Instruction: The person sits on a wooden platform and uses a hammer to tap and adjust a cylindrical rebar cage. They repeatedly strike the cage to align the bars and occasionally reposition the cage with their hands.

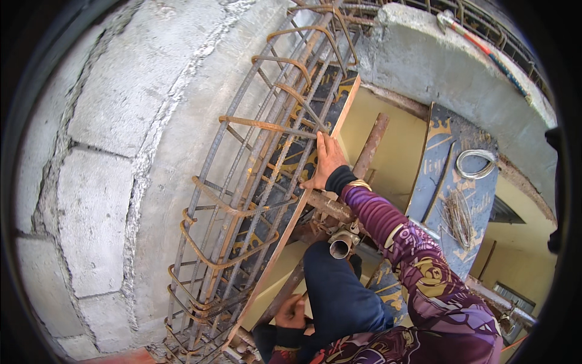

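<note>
My right hand (328,159) reaches forward and rests on the edge of a dark plywood board (343,100), beside the rusty rebar cage (267,127). Its thumb is spread from the fingers, and the fingertips lie by the end of a bent stirrup (267,125). Lower down, my left hand (291,312) is curled beside my bent, dark-trousered knee, close to a slanting metal pipe (284,295). What its fingers close around, if anything, is hidden. The cage lies lengthwise between the board and a grey concrete face (176,164).
Rusty scaffold pipes (371,142) and a coupler (344,233) stand under my right arm. On a dark panel (436,136) to the right lie a wire coil (476,164) and a bundle of tie wires (459,218). A hammer (479,43) rests on the far concrete ledge (418,54). Block wall (100,133) rises left.
</note>
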### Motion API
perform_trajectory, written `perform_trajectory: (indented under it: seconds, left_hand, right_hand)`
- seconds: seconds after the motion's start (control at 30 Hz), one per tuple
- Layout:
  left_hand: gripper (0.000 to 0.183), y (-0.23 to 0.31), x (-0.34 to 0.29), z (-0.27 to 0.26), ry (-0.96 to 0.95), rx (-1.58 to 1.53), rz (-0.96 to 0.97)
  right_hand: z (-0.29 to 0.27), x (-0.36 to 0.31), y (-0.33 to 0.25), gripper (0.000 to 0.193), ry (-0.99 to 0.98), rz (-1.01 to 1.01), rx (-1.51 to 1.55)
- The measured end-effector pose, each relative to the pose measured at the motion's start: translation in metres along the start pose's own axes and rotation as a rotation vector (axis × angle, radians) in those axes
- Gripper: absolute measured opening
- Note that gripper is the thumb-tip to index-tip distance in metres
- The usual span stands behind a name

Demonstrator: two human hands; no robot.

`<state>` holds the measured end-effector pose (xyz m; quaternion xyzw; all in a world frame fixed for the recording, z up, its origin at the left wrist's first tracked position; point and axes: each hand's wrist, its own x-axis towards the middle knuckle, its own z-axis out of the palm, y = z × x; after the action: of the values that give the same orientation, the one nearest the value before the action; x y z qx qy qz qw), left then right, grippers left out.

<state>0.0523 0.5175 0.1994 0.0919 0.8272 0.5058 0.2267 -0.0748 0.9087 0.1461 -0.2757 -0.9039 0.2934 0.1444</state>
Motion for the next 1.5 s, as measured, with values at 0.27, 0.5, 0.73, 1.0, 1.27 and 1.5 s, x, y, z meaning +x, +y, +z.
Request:
perform_trajectory:
  seconds: [0.27,0.5,0.73,1.0,1.27,1.5]
  left_hand:
    - [0.02,-0.005,-0.047,-0.032,0.107,-0.188,-0.191]
    - [0.019,-0.073,-0.08,-0.047,0.173,-0.149,-0.259]
    - [0.02,-0.114,-0.09,-0.046,0.209,-0.122,-0.189]
    - [0.026,-0.131,-0.084,-0.038,0.178,-0.013,-0.211]
    - [0.022,-0.14,-0.076,-0.036,0.119,0.106,-0.18]
    - [0.019,0.019,0.027,0.016,0.087,0.084,0.37]
  right_hand:
    - [0.014,-0.015,-0.021,0.149,-0.037,0.092,-0.027]
    - [0.004,-0.014,-0.028,0.151,-0.095,0.108,-0.149]
    - [0.021,-0.01,-0.017,0.154,0.158,-0.04,-0.11]
    - [0.006,-0.004,-0.015,0.154,0.055,-0.04,-0.194]
    - [0.018,-0.001,-0.007,0.147,0.184,-0.103,-0.022]
    - [0.006,0.0,-0.009,0.137,0.176,-0.118,-0.137]
